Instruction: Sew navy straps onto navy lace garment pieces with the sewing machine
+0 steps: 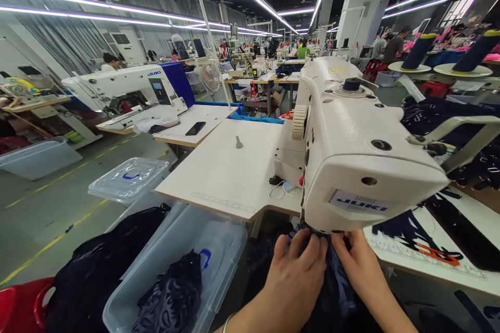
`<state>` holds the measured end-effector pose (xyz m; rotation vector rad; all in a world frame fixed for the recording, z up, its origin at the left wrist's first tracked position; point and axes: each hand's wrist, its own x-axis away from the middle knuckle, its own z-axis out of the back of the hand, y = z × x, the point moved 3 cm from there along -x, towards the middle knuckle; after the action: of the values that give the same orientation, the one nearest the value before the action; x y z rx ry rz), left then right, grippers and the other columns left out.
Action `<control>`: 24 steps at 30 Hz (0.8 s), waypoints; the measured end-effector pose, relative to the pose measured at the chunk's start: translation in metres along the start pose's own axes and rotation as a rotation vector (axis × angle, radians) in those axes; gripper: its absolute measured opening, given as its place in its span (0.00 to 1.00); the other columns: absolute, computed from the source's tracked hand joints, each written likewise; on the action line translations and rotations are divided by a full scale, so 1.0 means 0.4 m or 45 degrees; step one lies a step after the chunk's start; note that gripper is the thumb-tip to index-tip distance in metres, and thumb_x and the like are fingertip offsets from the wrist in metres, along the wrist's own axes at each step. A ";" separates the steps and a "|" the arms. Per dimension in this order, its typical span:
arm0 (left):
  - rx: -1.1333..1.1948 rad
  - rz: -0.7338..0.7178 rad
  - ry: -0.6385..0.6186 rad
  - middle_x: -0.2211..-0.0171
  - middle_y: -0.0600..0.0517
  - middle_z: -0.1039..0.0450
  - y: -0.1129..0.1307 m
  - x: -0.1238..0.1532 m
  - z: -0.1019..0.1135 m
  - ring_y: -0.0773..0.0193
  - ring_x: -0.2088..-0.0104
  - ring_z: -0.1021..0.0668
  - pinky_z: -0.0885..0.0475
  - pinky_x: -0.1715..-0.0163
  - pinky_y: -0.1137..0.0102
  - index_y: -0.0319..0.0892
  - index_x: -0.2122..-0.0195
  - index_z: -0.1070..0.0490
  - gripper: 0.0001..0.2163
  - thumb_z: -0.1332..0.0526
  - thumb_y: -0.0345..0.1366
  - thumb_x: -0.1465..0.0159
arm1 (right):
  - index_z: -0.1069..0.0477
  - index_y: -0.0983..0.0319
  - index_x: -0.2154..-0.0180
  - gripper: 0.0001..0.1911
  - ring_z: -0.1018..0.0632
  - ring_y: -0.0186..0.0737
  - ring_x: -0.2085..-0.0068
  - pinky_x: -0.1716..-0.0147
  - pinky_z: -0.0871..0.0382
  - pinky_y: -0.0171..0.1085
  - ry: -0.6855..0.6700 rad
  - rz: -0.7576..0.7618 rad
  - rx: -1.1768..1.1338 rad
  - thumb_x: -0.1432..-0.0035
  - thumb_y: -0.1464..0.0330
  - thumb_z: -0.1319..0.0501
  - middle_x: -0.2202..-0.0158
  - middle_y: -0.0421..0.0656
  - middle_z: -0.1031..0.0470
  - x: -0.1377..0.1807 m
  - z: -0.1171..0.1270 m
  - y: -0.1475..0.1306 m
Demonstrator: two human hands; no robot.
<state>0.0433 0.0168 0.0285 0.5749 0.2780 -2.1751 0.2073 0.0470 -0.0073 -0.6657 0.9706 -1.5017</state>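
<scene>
Cloth: dark blue cloth (336,291), hanging in folds at the near edge of the machine, directly below its head.
Left hand: the left hand (300,273) grasps the cloth with bent fingers; its thumb is hidden.
Right hand: the right hand (357,260) is at the cloth's other side, fingertips partly behind the machine head; whether it pinches, I cannot tell.
Machine: a white sewing machine (367,114), marked JUKI, above both hands.
Table: a white table (211,177) left of the machine, bearing a small grey piece (238,142).
Floor, left: a clear bin (224,247) holding a dark patterned bundle (172,294).
Right side: navy strips (404,229) beside an orange-red piece (439,255).
</scene>
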 end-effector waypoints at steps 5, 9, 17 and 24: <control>-0.009 -0.021 0.005 0.48 0.54 0.30 -0.001 -0.002 0.001 0.62 0.44 0.34 0.45 0.49 0.62 0.45 0.42 0.36 0.15 0.50 0.36 0.29 | 0.38 0.57 0.61 0.12 0.20 0.46 0.61 0.65 0.29 0.38 -0.017 -0.018 0.039 0.39 0.56 0.48 0.68 0.44 0.23 0.000 0.003 0.001; -0.044 -0.028 0.007 0.48 0.53 0.30 -0.002 -0.003 -0.002 0.62 0.44 0.34 0.43 0.49 0.62 0.46 0.42 0.36 0.15 0.49 0.37 0.29 | 0.39 0.57 0.57 0.12 0.20 0.44 0.65 0.67 0.29 0.36 -0.029 0.031 0.019 0.37 0.57 0.48 0.67 0.44 0.23 0.005 0.001 0.003; -0.030 0.004 0.032 0.50 0.53 0.29 -0.009 0.000 -0.004 0.62 0.48 0.31 0.41 0.50 0.64 0.47 0.43 0.35 0.15 0.50 0.38 0.29 | 0.35 0.57 0.65 0.13 0.24 0.39 0.68 0.67 0.30 0.34 -0.171 0.125 0.101 0.37 0.56 0.47 0.71 0.40 0.25 0.003 0.035 -0.001; 0.038 -0.068 0.069 0.52 0.52 0.27 -0.020 -0.017 0.021 0.58 0.50 0.30 0.41 0.50 0.63 0.44 0.46 0.32 0.18 0.57 0.40 0.27 | 0.29 0.57 0.68 0.14 0.25 0.42 0.64 0.62 0.33 0.35 -0.214 0.068 0.234 0.39 0.55 0.44 0.68 0.41 0.25 0.010 0.177 0.068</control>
<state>0.0381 0.0229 0.0392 0.6510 0.2936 -2.2208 0.2800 0.0289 0.0037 -0.6177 0.7082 -1.4429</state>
